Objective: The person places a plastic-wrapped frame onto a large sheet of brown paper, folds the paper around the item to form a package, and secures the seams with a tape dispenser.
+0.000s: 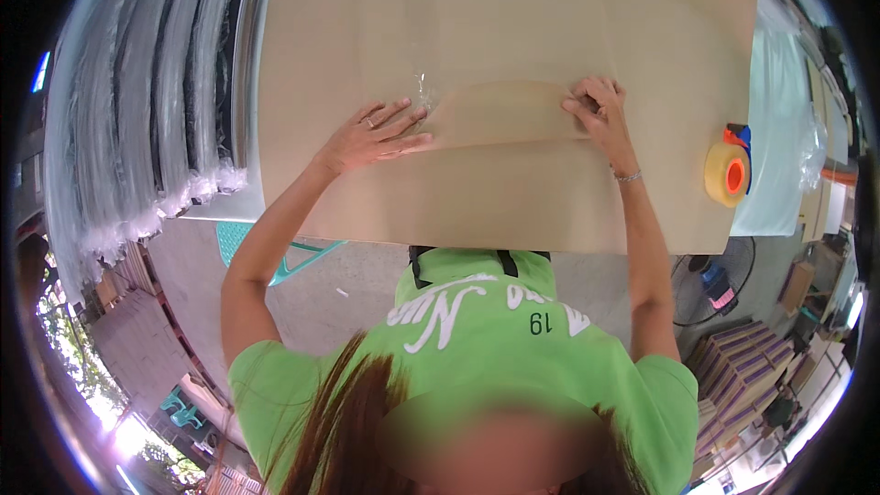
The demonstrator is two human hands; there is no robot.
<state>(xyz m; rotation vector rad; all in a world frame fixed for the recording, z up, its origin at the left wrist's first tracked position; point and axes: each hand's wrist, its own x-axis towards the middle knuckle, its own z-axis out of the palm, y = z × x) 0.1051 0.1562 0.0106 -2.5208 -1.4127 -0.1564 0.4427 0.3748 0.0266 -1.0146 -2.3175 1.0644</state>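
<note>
A large brown cardboard sheet [513, 0] covers the table in front of me, with a fold line running across it between my hands. My left hand [374, 136] lies on the cardboard with its fingers spread, beside a crinkled bit of clear tape [423, 92]. Between the hands a section of the cardboard [504, 112] bulges slightly. At the right end of that section my right hand [600, 113] is closed, thumb against curled fingers. What sits in its grip is hidden. A tape dispenser with a yellowish roll [720, 174] rests on the cardboard's right edge.
Several plastic-wrapped flat panels [170, 73] stand in a row at the left. Below the table's left side is a turquoise plastic stool [236, 240]. A fan [713, 282] and stacked cartons [742, 367] are on the floor at right. Pale sheeting [775, 137] lies beyond the cardboard.
</note>
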